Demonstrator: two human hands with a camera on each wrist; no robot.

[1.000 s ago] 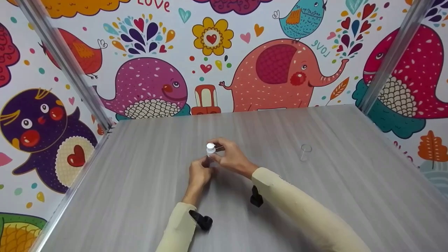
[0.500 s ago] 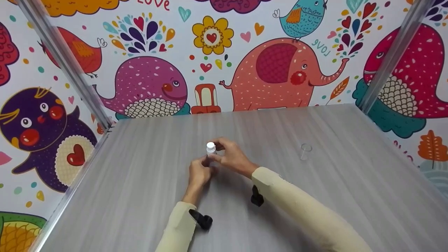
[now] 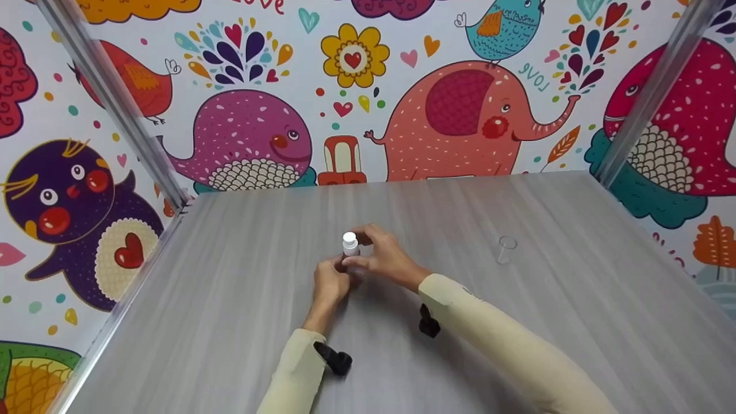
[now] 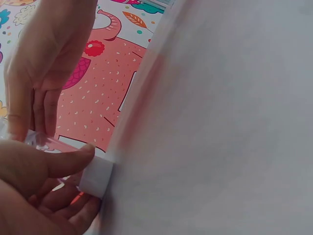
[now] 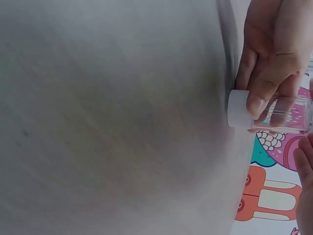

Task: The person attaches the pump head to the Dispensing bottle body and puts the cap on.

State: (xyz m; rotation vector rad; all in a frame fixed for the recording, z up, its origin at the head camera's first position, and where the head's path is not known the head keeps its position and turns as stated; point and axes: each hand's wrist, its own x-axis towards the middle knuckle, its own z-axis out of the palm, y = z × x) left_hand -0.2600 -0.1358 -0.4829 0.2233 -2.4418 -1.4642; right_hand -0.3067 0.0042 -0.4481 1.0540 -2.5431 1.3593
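A small bottle (image 3: 350, 246) stands upright between both hands in the middle of the table, its top looking white in the head view. The wrist views show a clear body and a wide white end (image 4: 98, 177) down at the tabletop. My left hand (image 3: 331, 283) grips it low, the thumb lying along the clear part to the edge of the white end. From the right, my right hand (image 3: 390, 260) holds the upper part between thumb and fingers. In the left wrist view, the right fingers (image 4: 49, 110) come down at the bottle's far end.
A small clear cup-like cylinder (image 3: 503, 257) stands on the grey table (image 3: 241, 287), to the right of the hands. Walls with cartoon animals rise at the back and sides, with metal posts (image 3: 123, 118) at the corners. Black camera mounts (image 3: 335, 359) hang from both sleeves.
The head view has turned slightly, so the scene sits a little further right in it. Both hands keep their hold on the bottle in nearly the same place.
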